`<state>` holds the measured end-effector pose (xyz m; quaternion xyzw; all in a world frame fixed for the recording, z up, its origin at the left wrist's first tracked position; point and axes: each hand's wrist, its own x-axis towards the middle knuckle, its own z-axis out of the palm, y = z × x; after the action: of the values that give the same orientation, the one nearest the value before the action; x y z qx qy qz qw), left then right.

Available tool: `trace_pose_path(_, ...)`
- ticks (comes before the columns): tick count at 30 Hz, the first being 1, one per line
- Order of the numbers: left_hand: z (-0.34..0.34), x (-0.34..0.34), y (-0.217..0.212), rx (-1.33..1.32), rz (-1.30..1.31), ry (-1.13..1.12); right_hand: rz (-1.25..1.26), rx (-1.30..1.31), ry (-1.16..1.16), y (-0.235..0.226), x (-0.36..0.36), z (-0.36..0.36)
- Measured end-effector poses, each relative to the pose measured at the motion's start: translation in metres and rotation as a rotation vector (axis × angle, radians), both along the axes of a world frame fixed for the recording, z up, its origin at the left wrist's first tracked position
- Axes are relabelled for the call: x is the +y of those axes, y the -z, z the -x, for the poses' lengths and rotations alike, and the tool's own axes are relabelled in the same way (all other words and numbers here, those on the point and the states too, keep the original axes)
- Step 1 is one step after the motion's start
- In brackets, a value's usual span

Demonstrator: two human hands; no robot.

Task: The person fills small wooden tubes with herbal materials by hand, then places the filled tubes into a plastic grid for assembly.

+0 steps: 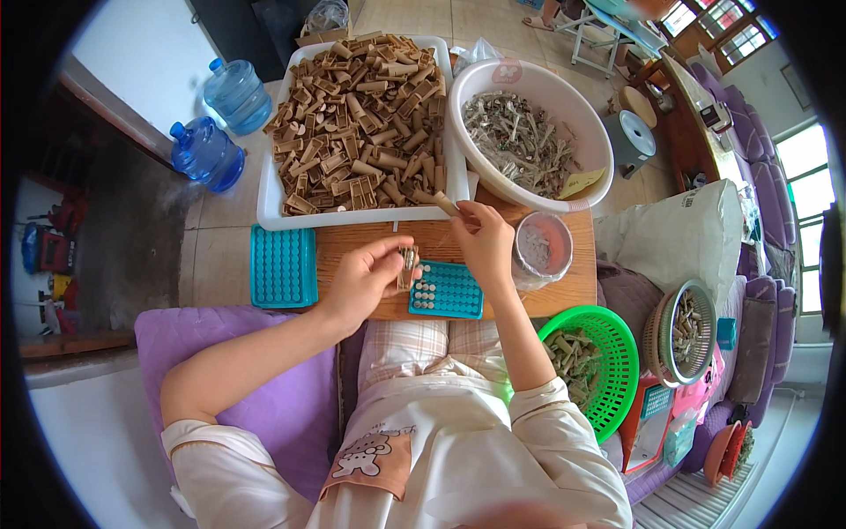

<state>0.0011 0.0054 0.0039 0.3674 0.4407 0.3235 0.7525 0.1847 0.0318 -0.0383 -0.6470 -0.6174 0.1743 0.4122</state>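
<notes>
My left hand (359,278) is closed on a small tan casing (407,268), held upright with its hollow side showing and fine parts inside. It hovers over the left edge of a teal tray (458,291) with rows of round holes; several small silvery round pieces sit in its left columns. Farther up, my right hand (483,236) pinches a tan plastic shell (447,204) between thumb and fingers, by the front rim of a large white bin (370,214). Heaped in that bin are many tan plastic shells (361,123).
Another teal tray (282,264) lies at the table's left. A pink-white basin (595,189) holds clear and metallic parts; below it stands a small tub (564,251) of whitish bits. A green basket (617,344) is at my right. Two blue water jugs (211,154) stand far left.
</notes>
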Motion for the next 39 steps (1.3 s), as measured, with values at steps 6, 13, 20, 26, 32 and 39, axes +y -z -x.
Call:
trace_pose_path(6,-0.001,0.011,-0.013,-0.038,-0.1,-0.071,0.004,1.031,-0.007,-0.017,-0.039,0.031)
trace_pose_path(13,0.001,0.012,-0.016,-0.051,-0.276,-0.083,-0.019,1.297,-0.045,-0.015,-0.06,0.072)
trace_pose_path(20,-0.002,0.008,-0.013,-0.067,-0.354,-0.06,-0.014,1.265,-0.074,-0.011,-0.061,0.075)
trace_pose_path(26,-0.002,0.006,-0.015,-0.004,-0.413,-0.046,0.007,1.192,-0.049,-0.013,-0.063,0.074)
trace_pose_path(32,-0.002,0.004,-0.018,0.038,-0.503,-0.039,-0.004,1.231,-0.021,-0.018,-0.066,0.074)
trace_pose_path(39,-0.003,0.004,-0.014,0.044,-0.503,-0.025,0.009,1.181,-0.046,-0.016,-0.066,0.074)
